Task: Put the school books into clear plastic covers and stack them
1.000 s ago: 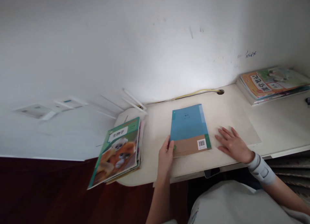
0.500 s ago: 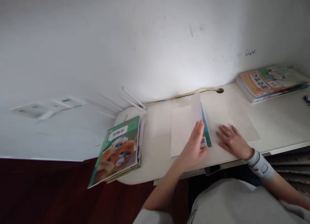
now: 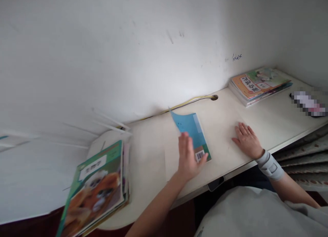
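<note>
A book with a blue back cover [image 3: 196, 127] and a barcode lies on the desk, its left edge curling upward. A pale sheet [image 3: 172, 158] shows to the left of it, hard to tell from the white desk. My left hand [image 3: 188, 156] is over the book's left part, fingers stretched out and slightly blurred. Whether it touches the cover I cannot tell. Flat on the desk to the right of the book rests my right hand [image 3: 247, 137], fingers extended and nothing in it. A grey band wraps that wrist.
A stack of books with a green monkey-cover book [image 3: 102, 182] on top sits at the desk's left end. Another book stack [image 3: 258, 83] lies at the back right, near a phone [image 3: 309, 103]. Thin cables [image 3: 189, 102] run along the wall to a hole in the desk [image 3: 214, 97].
The white leaf raised over the book has gone down, and more of the blue cover shows. My left hand has opened out. The view has swung right.
</note>
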`<state>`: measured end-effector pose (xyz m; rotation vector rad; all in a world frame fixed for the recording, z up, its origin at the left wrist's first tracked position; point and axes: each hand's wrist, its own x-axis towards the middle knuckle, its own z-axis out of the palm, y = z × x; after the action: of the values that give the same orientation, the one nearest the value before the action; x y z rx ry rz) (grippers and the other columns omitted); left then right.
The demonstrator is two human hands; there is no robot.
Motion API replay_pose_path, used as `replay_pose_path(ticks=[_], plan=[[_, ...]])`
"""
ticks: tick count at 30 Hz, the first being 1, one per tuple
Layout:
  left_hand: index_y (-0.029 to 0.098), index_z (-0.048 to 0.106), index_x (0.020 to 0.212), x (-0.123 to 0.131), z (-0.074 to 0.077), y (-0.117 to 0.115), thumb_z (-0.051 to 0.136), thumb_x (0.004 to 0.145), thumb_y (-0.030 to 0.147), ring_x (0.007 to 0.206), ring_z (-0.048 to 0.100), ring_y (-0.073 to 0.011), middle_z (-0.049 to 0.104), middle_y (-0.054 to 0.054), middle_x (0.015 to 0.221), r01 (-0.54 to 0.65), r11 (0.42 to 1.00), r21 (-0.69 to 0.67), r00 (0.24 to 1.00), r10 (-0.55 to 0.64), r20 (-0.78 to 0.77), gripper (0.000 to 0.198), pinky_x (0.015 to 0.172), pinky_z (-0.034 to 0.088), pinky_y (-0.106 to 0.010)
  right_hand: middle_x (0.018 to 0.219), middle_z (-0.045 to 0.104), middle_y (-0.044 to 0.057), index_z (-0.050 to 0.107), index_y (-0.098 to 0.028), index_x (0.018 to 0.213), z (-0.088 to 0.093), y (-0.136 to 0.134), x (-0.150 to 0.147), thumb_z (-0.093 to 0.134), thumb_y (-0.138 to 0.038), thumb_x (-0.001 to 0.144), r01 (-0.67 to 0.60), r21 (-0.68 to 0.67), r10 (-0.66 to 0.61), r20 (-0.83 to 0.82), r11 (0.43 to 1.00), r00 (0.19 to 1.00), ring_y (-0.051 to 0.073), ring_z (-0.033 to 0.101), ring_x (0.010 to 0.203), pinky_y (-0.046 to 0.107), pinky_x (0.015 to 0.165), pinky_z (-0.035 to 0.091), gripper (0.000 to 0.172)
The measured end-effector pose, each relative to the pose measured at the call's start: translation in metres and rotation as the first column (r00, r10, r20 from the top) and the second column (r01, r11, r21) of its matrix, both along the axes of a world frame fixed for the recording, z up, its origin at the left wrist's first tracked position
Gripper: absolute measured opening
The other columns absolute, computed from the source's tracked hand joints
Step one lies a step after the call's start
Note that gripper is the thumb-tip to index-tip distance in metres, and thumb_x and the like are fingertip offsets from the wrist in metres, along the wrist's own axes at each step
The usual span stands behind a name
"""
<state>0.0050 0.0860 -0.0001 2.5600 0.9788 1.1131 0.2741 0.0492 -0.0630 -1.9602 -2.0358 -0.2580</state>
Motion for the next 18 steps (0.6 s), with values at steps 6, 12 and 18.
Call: replay_pose_path(ticks=[6,12,18], plan=[[0.028,-0.002,0.148,-0.02,-0.019,-0.019,0.049,0.089,0.034,0.143,0.005,-0.0213,0.001,-0.006,0.157,-0.205,0.839,-0.505,0.915,0.348,0.206,0.079,0.117,0.011,-0.039,0.137,0.047,0.02,0.052,-0.007,0.128,-0.001,0.002,0.0,0.038,-0.029,0.093,0.006,-0.031,-0.007,-0.039,1.0,0.999,0.028,0.042,0.129,0.044,0.105,0.033,0.044],[0.023,0.02,0.147,0.016,0.008,-0.008,0.034,0.094,0.026,0.142,0.008,-0.0262,0.021,-0.01,0.154,0.008,0.977,-0.213,0.972,-0.057,-0.227,0.055,0.114,0.01,-0.052,0.137,0.048,0.017,0.052,-0.009,0.128,-0.001,0.003,0.004,0.033,-0.023,0.094,-0.004,-0.05,0.0,-0.068,0.999,0.998,0.025,0.041,0.13,0.042,0.105,0.034,0.042],[0.003,0.04,0.136,0.097,0.017,0.008,0.028,0.092,0.018,0.136,0.028,-0.0354,0.04,-0.026,0.14,0.122,0.986,-0.111,0.773,-0.165,-0.613,0.048,0.108,0.016,-0.063,0.132,0.054,0.014,0.056,-0.012,0.124,0.003,0.002,0.002,0.032,-0.023,0.094,0.009,0.011,-0.008,-0.097,1.0,0.995,0.025,0.047,0.125,0.041,0.102,0.038,0.04]])
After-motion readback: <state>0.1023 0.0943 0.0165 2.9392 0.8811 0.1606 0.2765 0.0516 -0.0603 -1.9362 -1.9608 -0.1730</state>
